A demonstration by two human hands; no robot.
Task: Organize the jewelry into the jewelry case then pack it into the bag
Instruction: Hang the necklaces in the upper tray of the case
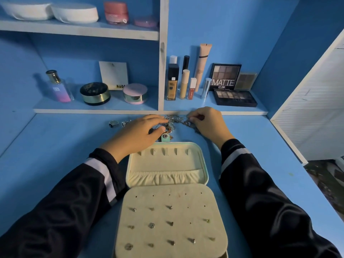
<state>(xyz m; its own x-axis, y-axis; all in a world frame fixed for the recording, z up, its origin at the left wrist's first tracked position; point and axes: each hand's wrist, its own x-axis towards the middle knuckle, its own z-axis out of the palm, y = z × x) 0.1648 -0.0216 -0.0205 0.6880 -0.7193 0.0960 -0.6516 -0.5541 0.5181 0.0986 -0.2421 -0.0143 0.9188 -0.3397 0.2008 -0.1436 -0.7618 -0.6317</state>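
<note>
At the far left of my view, a perfume bottle (58, 86) and two round compacts (95, 93) stand on the lower shelf (78, 108), well back from the work. On the blue desk (55, 146) just below that shelf lies a ring (113, 124), with another small silver piece (125, 123) just beside it. Both are apart from the left hand (137, 133).

That hand reaches forward over the far left corner of the jewelry case (186, 162). Its fingers (158, 119) are stretched nearly straight and laid on the left part of the tangled jewelry (174, 120), with the thumb beneath them by the chains. They rest on the heap and I see nothing caught between them.

The heap sits on the desk against the shelf edge, between my two hands and just beyond the case. The case's teal snap tab (165, 137) pokes up toward it.

The case lies open in the middle. Its far half is a cream lid with a row of hooks and a gathered pocket. Its near half is covered by a cream panel (163, 202) carrying several stud earrings (151, 225) in rows.

To the right, the right hand (208, 123) has its fingers (193, 119) curled tight, pinching a chain at the right end of the tangle. The chain trails under the palm. Both sleeves are dark with a pale stripe.

Behind this hand, on the shelf, stand tubes and an eyeshadow palette (225, 77) marked MATTE.
</note>
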